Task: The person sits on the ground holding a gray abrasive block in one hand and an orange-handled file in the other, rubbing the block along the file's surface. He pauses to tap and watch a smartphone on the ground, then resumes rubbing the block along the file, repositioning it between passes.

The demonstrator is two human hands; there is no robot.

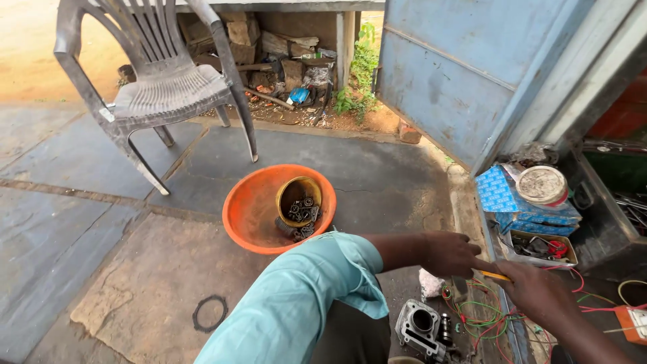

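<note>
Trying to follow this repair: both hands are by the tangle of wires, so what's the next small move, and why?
Probably lift the yellow-handled tool clear of the wires. The right hand pinches it, the left hand rests alongside, and the red and green strands lie tangled just beneath.

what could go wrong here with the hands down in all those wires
The right hand holds a yellow tool just above the loose red and green wires, so it might snag or nick them. The left hand reaches across, and its sleeve hangs near the metal engine part, which could catch the cloth.
</note>
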